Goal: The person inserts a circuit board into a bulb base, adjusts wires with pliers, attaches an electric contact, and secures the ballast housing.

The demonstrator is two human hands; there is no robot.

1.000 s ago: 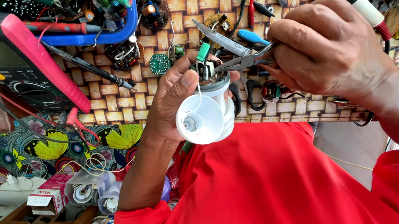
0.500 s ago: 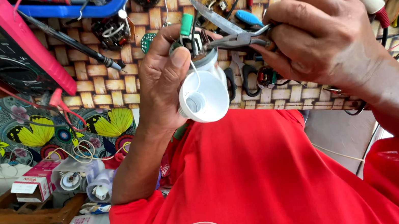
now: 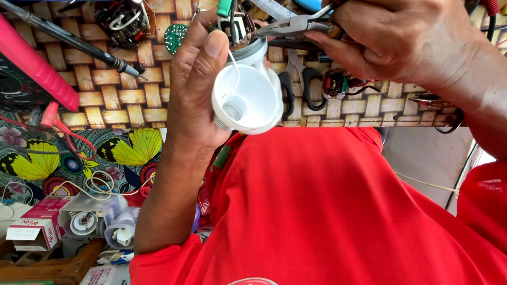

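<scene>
**A:** Where was the lamp housing relative to the two hands?

**B:** The white lamp housing [image 3: 247,94] sat inside the left hand [image 3: 203,84], fingers curled around its side and the thumb pressed against the upper edge. Its long axis ran roughly away from the camera: the open cone faced the person, and the end carrying the small circuit board [image 3: 238,25] pointed off toward the woven mat [image 3: 129,93].

**A:** And the right hand?

**B:** The right hand [image 3: 403,15] was closed tight around the handles of a pair of pliers [image 3: 290,25]. The tool lay nearly level, its nose pointing left and meeting the board end of the housing. So the left hand was the one in contact with the housing; the right reached it only through the pliers' tips.

**A:** Could one tell whether the tips had clamped anything?

**B:** No, the contact point was too small and cluttered to read.

**A:** Anything inside the housing?

**B:** A thin white wire [image 3: 236,76] ran down within the cone to a small socket at its base. Lower left, a wooden tray [image 3: 29,270] stood near a small pink-and-white box [image 3: 36,225] and some loose bulb parts [image 3: 91,221].
</scene>
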